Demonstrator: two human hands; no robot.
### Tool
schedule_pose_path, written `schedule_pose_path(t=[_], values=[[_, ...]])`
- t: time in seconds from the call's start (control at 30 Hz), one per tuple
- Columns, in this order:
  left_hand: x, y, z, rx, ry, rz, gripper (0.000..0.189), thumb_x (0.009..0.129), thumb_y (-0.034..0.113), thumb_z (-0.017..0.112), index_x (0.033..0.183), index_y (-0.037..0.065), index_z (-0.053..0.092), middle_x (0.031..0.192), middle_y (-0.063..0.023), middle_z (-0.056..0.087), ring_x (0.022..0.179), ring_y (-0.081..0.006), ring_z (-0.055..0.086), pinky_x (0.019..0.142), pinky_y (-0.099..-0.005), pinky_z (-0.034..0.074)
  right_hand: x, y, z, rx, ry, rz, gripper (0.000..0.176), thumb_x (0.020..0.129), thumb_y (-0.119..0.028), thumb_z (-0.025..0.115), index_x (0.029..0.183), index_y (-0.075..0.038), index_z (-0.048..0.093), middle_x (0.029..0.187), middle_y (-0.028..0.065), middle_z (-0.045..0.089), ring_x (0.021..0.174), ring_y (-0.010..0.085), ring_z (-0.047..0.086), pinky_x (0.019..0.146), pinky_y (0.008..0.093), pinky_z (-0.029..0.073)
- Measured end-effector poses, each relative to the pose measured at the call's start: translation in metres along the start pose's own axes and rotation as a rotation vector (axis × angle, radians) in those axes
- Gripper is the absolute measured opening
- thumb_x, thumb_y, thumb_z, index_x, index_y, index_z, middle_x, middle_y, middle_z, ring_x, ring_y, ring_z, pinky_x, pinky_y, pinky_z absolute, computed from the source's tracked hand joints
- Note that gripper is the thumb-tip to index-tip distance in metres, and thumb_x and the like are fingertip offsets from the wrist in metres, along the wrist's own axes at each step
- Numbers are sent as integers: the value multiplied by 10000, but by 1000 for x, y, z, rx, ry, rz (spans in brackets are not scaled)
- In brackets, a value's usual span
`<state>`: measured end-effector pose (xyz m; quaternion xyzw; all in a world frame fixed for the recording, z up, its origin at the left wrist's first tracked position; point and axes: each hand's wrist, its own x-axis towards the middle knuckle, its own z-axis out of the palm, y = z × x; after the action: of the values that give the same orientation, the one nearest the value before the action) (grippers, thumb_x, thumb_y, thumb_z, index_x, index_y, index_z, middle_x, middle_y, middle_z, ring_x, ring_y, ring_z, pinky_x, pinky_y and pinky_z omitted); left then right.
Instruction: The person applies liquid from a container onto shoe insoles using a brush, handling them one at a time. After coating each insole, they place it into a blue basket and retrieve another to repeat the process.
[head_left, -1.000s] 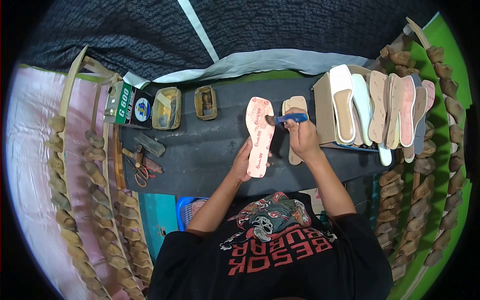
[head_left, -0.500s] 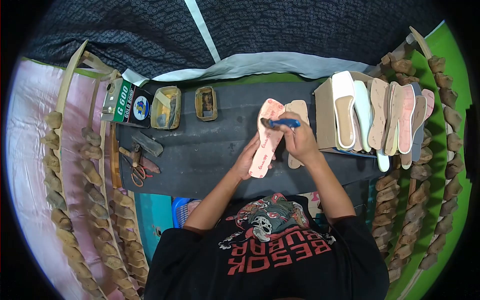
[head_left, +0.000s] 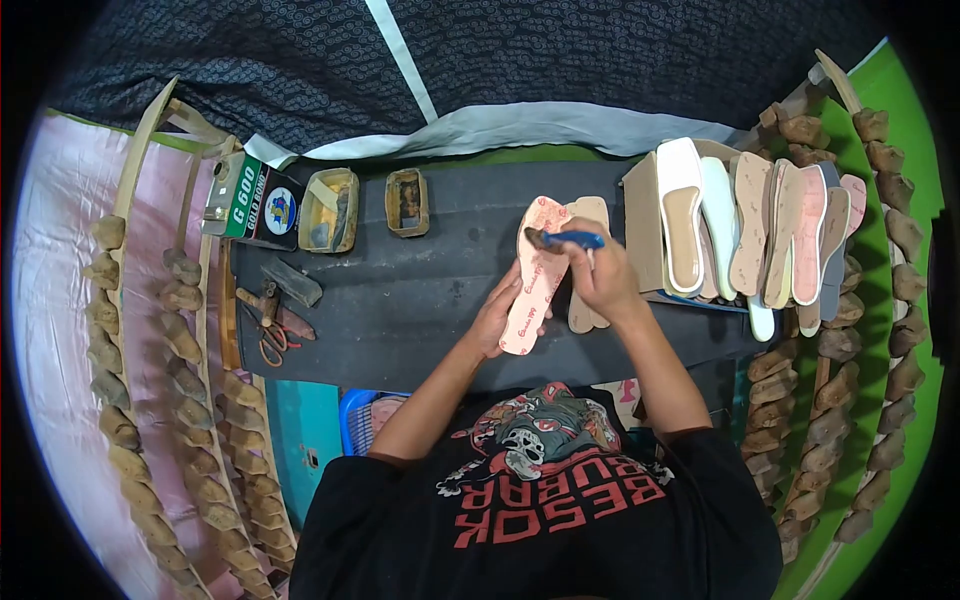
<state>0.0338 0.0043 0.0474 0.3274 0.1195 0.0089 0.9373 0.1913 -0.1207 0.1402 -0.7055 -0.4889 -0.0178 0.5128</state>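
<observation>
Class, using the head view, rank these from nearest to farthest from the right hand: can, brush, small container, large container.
1. Brush, held in the right hand.
2. Small container, off to the left.
3. Large container, left of the small one.
4. Can, farthest left of the four.

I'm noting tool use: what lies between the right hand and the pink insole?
In the head view, a blue-handled brush, gripped by the right hand, reaches over the pink insole; whether it touches is unclear.
</observation>
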Motion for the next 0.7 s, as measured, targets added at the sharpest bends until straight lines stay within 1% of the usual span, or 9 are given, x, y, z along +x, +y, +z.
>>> schedule_pose_path(t=[0.07, 0.17, 0.27, 0.3, 0.4, 0.43, 0.53, 0.57, 0.7], values=[[2, -1, 7, 37, -14, -12, 643, 1101, 408, 435, 1659, 245, 159, 1207, -95, 632, 895, -222, 704, 701, -397, 638, 4, 10, -4, 46, 59, -47, 160, 977, -57, 629, 1113, 20, 597, 958, 193, 687, 816, 388, 696, 716, 422, 548], [3, -4, 12, -2, -5, 21, 608, 1116, 348, 387, 1662, 221, 154, 1198, -116, 632, 908, -232, 703, 692, -389, 640, 0, -3, -10, -17, -31, -62, 171, 979, -60, 627, 1127, 16, 587, 990, 195, 689, 819, 390, 695, 728, 418, 552], [3, -5, 11, -33, 4, 36, 597, 1121, 319, 370, 1665, 209, 149, 1200, -128, 634, 904, -241, 707, 688, -387, 641, -15, -3, 0, 50, -90, -43, 163, 978, -57, 625, 1119, 18, 588, 990, 194, 685, 816, 390, 692, 732, 415, 552], [1, -5, 9, -38, 10, 36, 598, 1121, 317, 372, 1665, 209, 148, 1203, -130, 633, 903, -242, 708, 686, -388, 641, -15, -6, 2, 49, -60, -80, 157, 985, -61, 620, 1117, 19, 590, 956, 187, 681, 815, 380, 694, 731, 409, 550], [-3, -4, 4, 2, 7, 11, 602, 1121, 315, 381, 1665, 210, 147, 1216, -140, 629, 909, -247, 710, 691, -397, 645, -10, -1, 0, 73, 35, -12, 150, 1001, -81, 610, 1104, 26, 591, 930, 184, 678, 793, 362, 696, 710, 413, 547], [-4, -3, 5, 2, 9, 8, 603, 1121, 314, 381, 1665, 208, 145, 1218, -142, 629, 910, -248, 710, 694, -399, 647, -7, -3, -3, 79, 33, 84, 140, 1014, -90, 596, 1089, 29, 594, 935, 185, 682, 752, 350, 694, 685, 416, 545], [-6, 2, 8, 12, 14, 8, 605, 1121, 312, 379, 1666, 201, 140, 1223, -148, 629, 913, -250, 711, 701, -403, 651, 2, -4, -3, 0, 129, 65, 124, 1020, -87, 585, 1057, 29, 603, 932, 182, 682, 715, 350, 685, 662, 420, 541], [-6, 4, 9, 17, 21, 12, 607, 1121, 311, 378, 1666, 198, 137, 1224, -148, 630, 913, -251, 711, 703, -403, 652, 3, -3, 1, -8, 136, -4, 103, 1006, -71, 595, 1054, 19, 608, 910, 174, 682, 713, 353, 683, 655, 418, 538], [-4, 7, 6, -27, 41, 77, 615, 1121, 320, 376, 1668, 190, 127, 1228, -145, 629, 924, -254, 710, 706, -402, 654, -9, -12, 15, 48, 57, -41, 105, 964, -54, 642, 1044, 7, 616, 863, 157, 674, 691, 334, 677, 649, 418, 534]])
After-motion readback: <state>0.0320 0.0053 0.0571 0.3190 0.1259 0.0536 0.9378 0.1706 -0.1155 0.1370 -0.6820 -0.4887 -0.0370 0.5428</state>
